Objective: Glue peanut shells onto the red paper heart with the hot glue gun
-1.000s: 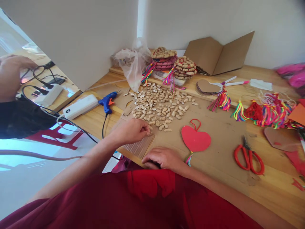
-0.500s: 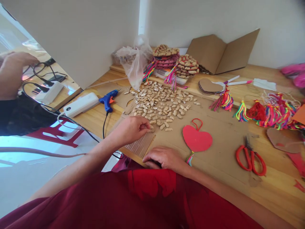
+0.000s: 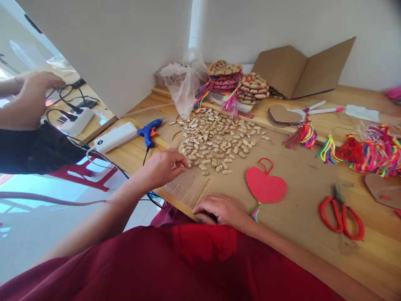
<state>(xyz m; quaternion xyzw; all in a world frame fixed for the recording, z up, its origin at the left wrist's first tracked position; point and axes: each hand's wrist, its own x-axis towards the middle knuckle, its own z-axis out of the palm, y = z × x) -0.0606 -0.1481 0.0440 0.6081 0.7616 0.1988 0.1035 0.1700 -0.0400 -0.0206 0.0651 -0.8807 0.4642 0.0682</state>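
Observation:
My left hand (image 3: 164, 167) is at the near left edge of a loose spread of peanuts (image 3: 216, 138). Its thumb and fingers are drawn together in a pinch, and a small pale bit shows at the tips; I cannot make out whether it is held. My right hand (image 3: 221, 208) rests near the table's front edge with fingers bent loosely and thumb apart, nothing seen in it. Between the hands lies a ribbed strip of cardboard (image 3: 186, 186). Right of them is a red heart (image 3: 266, 186) with a red loop and a small coloured tassel.
At left are a blue glue gun (image 3: 150, 131), a white power strip (image 3: 115, 137) and cables. Red-handled scissors (image 3: 341, 213) and bright tassels (image 3: 372, 152) lie right. Peanut-covered pieces (image 3: 253, 88), a plastic bag (image 3: 181, 85) and folded cardboard (image 3: 300, 73) stand behind. Another person's hand (image 3: 34, 96) is far left.
My left hand has drawn back leftward along the near edge of the peanuts. The view has turned slightly left. My right hand stays in place.

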